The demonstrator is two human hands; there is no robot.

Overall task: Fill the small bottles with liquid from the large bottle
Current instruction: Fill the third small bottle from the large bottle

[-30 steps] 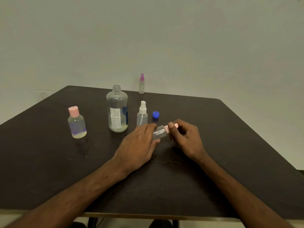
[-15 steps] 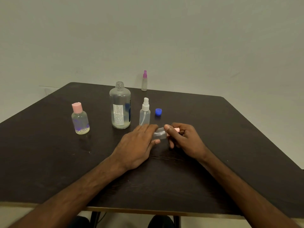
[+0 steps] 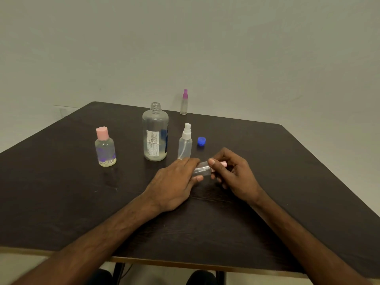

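A small clear bottle (image 3: 202, 170) with a pink cap (image 3: 220, 165) lies sideways between my hands above the dark table (image 3: 61, 192). My left hand (image 3: 174, 183) grips its body. My right hand (image 3: 231, 171) pinches the pink cap with thumb and fingers. The large clear bottle (image 3: 155, 133) stands uncapped behind them, with a little liquid at its bottom. Its blue cap (image 3: 201, 141) lies to the right of a white-topped spray bottle (image 3: 185, 141).
A pink-capped round bottle (image 3: 105, 148) stands at the left. A purple-topped spray bottle (image 3: 184, 102) stands at the table's far edge by the wall. The near table edge (image 3: 164, 261) runs just past my forearms.
Both hands and the small bottle stay almost in place. My right thumb has shifted slightly on the pink cap. The camera has tilted a little.
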